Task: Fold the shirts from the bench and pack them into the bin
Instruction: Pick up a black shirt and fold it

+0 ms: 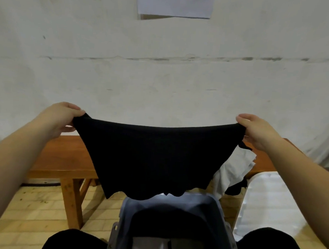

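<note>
While the black shirt (154, 158) hangs stretched in the air between both hands, its ragged lower edge dangles just above the far rim of the blue-grey bin (175, 225), which stands on the floor between the person's knees. Behind the cloth the wooden bench (63, 157) runs along the pale wall, with a heap of white and dark shirts (233, 173) lying on its right part. The left hand (60, 119) pinches the top left corner, fingers curled tight round the fabric; the right hand (258, 131) grips the top right corner likewise.
</note>
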`<state>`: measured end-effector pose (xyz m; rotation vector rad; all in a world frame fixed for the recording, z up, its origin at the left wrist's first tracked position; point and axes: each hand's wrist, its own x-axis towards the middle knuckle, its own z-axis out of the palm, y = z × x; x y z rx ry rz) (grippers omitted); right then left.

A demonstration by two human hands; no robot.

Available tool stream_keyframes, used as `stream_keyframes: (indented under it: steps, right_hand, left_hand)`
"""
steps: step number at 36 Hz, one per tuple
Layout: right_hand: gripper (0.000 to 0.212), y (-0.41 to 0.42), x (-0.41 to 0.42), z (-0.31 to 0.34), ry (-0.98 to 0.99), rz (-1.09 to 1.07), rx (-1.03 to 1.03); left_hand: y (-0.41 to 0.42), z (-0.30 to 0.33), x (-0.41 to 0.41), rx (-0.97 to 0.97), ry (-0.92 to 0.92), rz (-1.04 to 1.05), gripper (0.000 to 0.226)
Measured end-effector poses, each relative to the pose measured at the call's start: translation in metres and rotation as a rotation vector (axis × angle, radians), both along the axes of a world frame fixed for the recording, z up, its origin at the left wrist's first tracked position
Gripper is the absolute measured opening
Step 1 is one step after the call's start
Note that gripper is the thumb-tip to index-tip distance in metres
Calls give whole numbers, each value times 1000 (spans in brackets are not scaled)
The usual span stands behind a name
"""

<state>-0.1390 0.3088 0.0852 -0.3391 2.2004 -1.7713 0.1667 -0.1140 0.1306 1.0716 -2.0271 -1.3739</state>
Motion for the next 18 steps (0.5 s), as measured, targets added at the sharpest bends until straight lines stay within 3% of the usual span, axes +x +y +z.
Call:
stream_keyframes:
  steps: [2,4,7,12,16,18]
  right_hand:
    - [25,0,-3,-3,-66,20,-32]
    - [19,2,-7,-5,-124,53,-86]
    - [25,4,-8,-4,-178,75,-146]
    - [31,3,-6,3,-186,104,-203]
    - [37,3,-4,3,-52,195,-12]
    - [34,5,-5,-1,139,196,263]
  left_hand:
    - [0,0,1,68,-55,-11,6]
    - [-2,0,0,97,-90,-41,20]
    - [1,2,3,123,-98,-67,33]
    - [3,2,2,61,-69,-138,28]
    - [5,-11,-2,-93,-186,-230,24]
    - [7,-18,-4,-209,-258,-208,20]
